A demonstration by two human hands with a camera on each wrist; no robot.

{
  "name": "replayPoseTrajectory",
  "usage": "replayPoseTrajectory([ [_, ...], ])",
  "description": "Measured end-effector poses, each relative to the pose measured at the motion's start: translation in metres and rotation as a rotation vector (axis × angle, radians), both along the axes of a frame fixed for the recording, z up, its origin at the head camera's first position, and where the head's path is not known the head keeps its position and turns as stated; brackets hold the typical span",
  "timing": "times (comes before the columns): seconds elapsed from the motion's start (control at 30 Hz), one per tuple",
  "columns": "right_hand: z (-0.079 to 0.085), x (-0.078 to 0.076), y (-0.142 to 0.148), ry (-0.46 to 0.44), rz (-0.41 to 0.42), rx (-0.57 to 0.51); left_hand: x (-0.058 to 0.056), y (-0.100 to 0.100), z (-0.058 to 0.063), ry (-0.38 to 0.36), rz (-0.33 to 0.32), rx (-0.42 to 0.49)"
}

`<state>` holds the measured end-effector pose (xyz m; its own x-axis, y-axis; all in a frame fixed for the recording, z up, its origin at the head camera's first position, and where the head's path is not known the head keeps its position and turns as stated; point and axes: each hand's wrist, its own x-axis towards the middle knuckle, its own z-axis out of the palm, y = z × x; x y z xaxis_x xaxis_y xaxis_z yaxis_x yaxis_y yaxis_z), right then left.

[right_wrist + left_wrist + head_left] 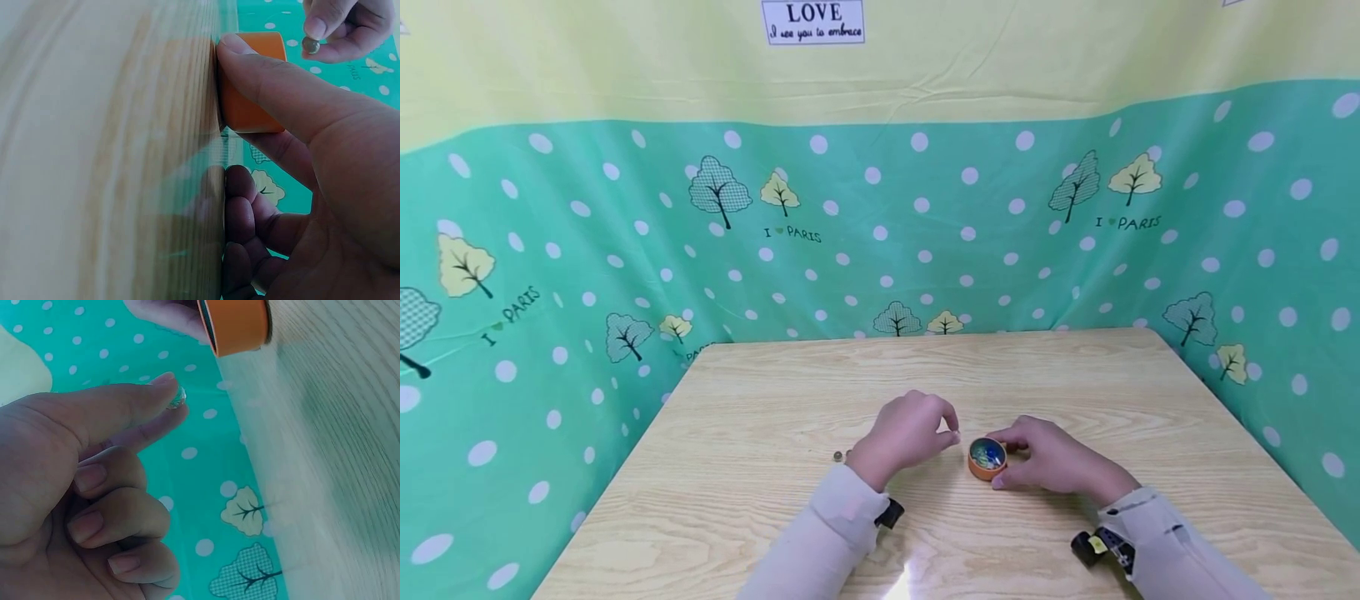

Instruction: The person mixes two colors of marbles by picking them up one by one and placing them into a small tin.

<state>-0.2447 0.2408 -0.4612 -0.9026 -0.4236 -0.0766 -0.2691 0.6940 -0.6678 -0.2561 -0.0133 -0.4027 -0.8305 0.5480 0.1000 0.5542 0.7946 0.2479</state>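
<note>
My left hand (910, 429) pinches a small clear glass marble (179, 397) between thumb and index fingertip, its other fingers curled toward the palm. It hovers just left of a short round orange tin (982, 472). The tin stands upright on the table, and shiny blue and greenish pieces (988, 453) lie inside it, too small to tell apart. From the right side, my right hand (1052, 458) grips the tin's wall with thumb and index finger. In the right wrist view, the thumb (275, 81) lies along the orange side.
A small brownish marble (838, 457) lies on the wooden table (737, 500) left of my left wrist, with another partly hidden beside it. A green and yellow printed cloth (925, 250) hangs behind the table and along its sides.
</note>
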Motion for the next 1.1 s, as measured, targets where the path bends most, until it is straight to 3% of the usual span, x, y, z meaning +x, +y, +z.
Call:
replayPoseTrajectory([
  [1.1, 0.007, 0.005, -0.002, 0.012, 0.013, 0.008, 0.008, 0.015, -0.006, -0.031, -0.062, 0.027],
])
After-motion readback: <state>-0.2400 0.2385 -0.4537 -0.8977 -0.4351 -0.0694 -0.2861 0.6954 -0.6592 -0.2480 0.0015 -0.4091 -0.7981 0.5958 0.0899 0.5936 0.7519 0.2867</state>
